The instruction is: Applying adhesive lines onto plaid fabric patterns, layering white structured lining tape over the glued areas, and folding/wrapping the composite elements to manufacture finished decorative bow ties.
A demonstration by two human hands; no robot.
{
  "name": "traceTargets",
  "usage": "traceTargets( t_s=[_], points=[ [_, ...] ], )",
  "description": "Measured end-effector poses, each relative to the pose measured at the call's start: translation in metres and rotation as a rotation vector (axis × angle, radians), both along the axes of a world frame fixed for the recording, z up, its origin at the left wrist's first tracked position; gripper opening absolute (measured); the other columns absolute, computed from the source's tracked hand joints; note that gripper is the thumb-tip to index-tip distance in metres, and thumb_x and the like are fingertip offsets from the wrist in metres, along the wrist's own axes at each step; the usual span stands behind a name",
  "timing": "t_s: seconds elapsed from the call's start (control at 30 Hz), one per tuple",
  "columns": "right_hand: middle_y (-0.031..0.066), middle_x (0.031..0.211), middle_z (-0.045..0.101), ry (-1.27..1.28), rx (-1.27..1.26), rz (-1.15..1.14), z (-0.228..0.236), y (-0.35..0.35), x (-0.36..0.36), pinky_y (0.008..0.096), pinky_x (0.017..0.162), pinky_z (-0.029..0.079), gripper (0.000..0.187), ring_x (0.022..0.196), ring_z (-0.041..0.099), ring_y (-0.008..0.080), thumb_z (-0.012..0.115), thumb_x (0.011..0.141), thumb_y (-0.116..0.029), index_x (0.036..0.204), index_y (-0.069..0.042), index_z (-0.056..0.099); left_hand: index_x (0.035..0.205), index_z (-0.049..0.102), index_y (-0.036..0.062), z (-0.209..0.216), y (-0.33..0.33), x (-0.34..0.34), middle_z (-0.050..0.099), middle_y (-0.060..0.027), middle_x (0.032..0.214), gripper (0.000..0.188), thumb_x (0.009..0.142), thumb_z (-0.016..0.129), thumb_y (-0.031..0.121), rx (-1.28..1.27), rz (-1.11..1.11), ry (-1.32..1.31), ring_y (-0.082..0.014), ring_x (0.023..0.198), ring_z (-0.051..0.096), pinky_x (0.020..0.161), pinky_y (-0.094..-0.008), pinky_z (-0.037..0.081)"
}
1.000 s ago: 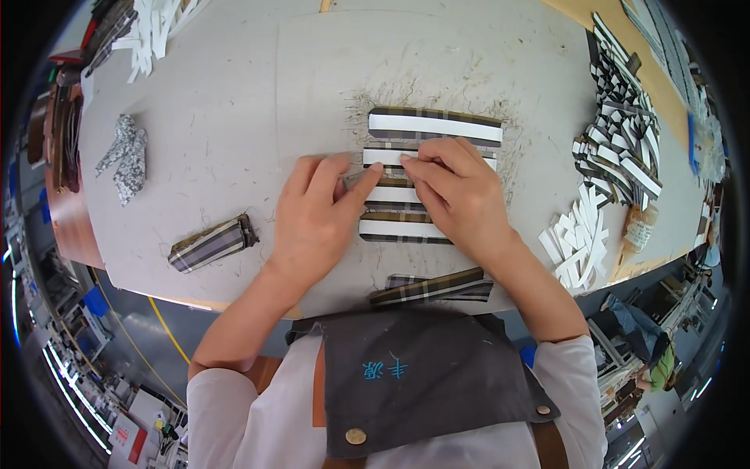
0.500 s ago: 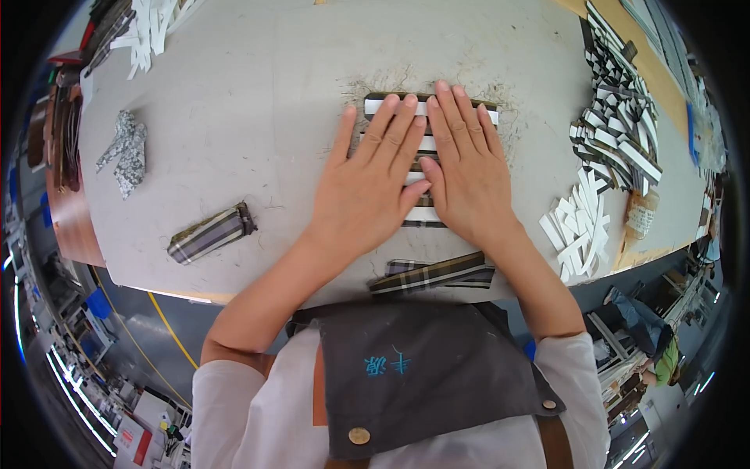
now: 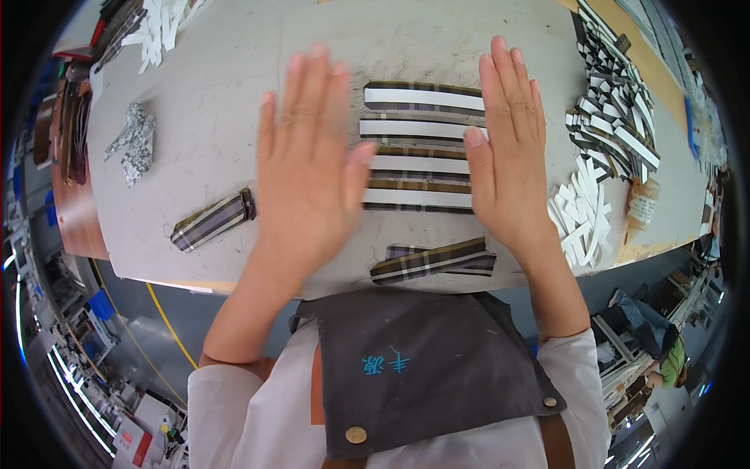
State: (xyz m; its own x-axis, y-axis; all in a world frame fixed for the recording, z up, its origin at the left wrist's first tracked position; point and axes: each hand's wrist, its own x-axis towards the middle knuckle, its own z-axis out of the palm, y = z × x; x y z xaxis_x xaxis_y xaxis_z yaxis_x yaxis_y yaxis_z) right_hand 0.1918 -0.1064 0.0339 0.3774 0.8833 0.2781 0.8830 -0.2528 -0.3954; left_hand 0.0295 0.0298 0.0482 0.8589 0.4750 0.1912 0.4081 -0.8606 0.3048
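Note:
Several plaid fabric strips [image 3: 423, 152], each with a white strip lying along it, are laid in rows across the middle of the table. At their left ends hovers my left hand [image 3: 303, 164], flat with fingers stretched and somewhat blurred. My right hand [image 3: 512, 148] is by their right ends, fingers straight and close together, thumb out over the row ends. Neither hand grips anything; whether the right one touches the strips I cannot tell. Between my forearms, near the front edge, lie crossed plaid strips [image 3: 433, 262]. A bundle of folded plaid strips [image 3: 212, 223] sits left of my left wrist.
On the right are a heap of plaid-and-white strips [image 3: 617, 129], a pile of loose white strips [image 3: 580, 215] and a small labelled jar [image 3: 643, 205]. A grey patterned cloth scrap [image 3: 137, 148] lies at the left. More white strips [image 3: 158, 33] are at the far left.
Both hands were flat together on top of the strips. They have parted, the left going left and the right going right, uncovering the rows of strips.

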Motion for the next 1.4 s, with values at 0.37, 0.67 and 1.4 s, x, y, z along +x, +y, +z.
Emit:
traceTargets(
  t_s=[0.37,0.67,1.4],
  points=[
    [0.017,0.15,0.033,0.124,-0.116,0.018,-0.035,-0.009,0.001,0.042,0.116,0.02,0.055,0.141,0.028,0.0285,0.048,0.093,-0.025,0.139,0.004,0.039,0.145,0.036,0.0055,-0.043,0.01,-0.008,0.03,-0.0103,0.154,0.057,0.094,0.05,0.028,0.032,0.016,0.181,-0.0247,0.144,0.024,0.116,-0.0493,0.015],
    [0.0175,0.149,0.035,-0.093,-0.087,0.038,-0.043,0.011,0.016,0.0426,0.116,0.02,0.053,0.141,0.029,0.0289,0.047,0.095,-0.025,0.138,0.004,0.041,0.146,0.034,0.0048,-0.05,-0.004,0.039,0.028,-0.0107,0.155,0.053,0.098,0.044,0.025,0.062,-0.178,0.123,-0.0258,0.144,0.023,0.116,-0.048,0.015],
    [0.0175,0.155,0.023,0.124,-0.123,0.334,-0.032,0.029,-0.065,0.0433,0.118,0.013,0.061,0.144,0.02,0.0315,0.045,0.096,-0.026,0.147,0.003,0.026,0.146,0.028,-0.0054,-0.007,0.028,-0.016,0.03,-0.0219,0.151,0.058,0.104,0.027,0.035,-0.438,0.246,-0.504,-0.0331,0.142,0.027,0.115,-0.039,0.019]
  ],
)
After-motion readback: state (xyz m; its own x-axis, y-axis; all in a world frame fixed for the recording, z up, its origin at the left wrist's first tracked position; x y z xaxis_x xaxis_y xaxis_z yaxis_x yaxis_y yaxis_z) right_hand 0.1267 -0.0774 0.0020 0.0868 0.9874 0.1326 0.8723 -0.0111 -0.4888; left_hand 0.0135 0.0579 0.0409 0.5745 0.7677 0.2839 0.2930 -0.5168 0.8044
